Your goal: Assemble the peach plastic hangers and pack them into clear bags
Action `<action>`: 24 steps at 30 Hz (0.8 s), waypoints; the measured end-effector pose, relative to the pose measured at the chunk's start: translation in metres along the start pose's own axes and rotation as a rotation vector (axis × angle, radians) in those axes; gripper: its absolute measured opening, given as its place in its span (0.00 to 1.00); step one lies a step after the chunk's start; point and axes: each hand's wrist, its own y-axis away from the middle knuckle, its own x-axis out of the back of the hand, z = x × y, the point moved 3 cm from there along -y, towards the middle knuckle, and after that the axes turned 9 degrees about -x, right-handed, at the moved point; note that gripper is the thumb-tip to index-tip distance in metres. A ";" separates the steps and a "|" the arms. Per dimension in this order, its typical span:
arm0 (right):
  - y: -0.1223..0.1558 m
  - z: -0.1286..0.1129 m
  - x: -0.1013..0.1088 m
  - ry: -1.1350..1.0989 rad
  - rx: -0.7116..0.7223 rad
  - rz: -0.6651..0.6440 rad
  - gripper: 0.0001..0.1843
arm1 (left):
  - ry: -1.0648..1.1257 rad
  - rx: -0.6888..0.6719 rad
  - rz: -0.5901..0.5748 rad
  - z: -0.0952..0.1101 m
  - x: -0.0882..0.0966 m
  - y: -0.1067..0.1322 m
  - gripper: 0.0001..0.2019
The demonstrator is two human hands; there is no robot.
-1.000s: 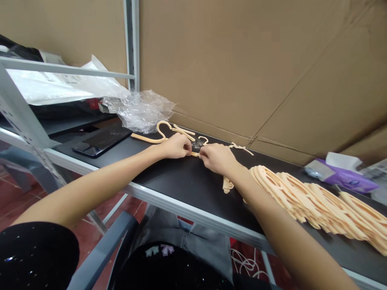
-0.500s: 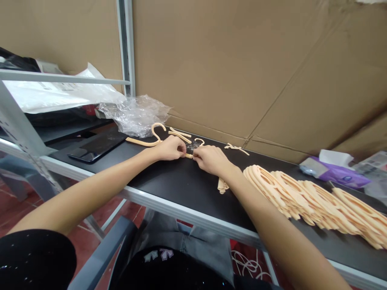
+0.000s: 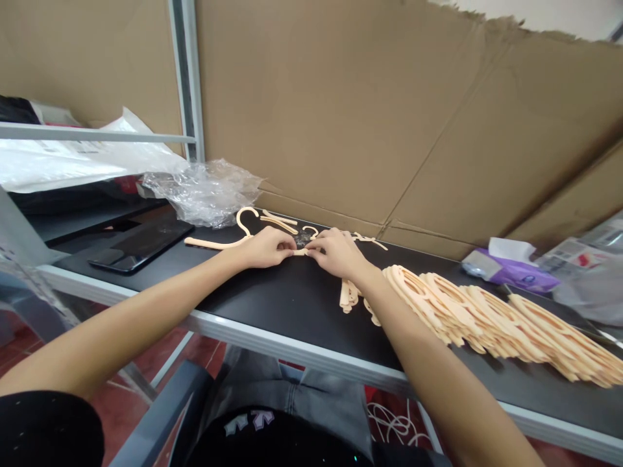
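Note:
My left hand [image 3: 265,248] and my right hand [image 3: 335,254] meet at the middle of a black tabletop [image 3: 292,305], fingers pinched together on a thin peach-coloured plastic hanger [image 3: 219,242] that lies flat, its hook curling up behind my left hand. Small loose peach hanger pieces [image 3: 278,221] lie just beyond my fingers. A long fanned row of several peach hangers [image 3: 487,311] stretches along the table to the right of my right forearm. A short bundle of peach pieces [image 3: 348,295] sits beside my right wrist.
A dark phone [image 3: 141,245] lies at the left of the table, with crumpled clear plastic [image 3: 204,189] behind it. Cardboard sheets [image 3: 365,117] wall off the back. A purple tissue pack [image 3: 516,271] sits at the far right. A metal shelf frame [image 3: 185,78] stands at left.
The view has drifted so everything sits further left and slightly lower. My hands stay pinched together on the hanger, working at the same spot.

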 end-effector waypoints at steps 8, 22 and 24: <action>-0.003 0.018 0.001 -0.161 -0.098 -0.107 0.19 | -0.057 -0.012 0.013 0.001 -0.004 -0.002 0.10; -0.014 0.055 0.036 0.075 -0.566 -0.052 0.23 | -0.084 -0.029 -0.047 0.008 -0.008 0.000 0.10; -0.021 0.067 0.038 0.198 -0.599 -0.126 0.23 | -0.041 -0.074 -0.052 0.014 -0.009 0.000 0.12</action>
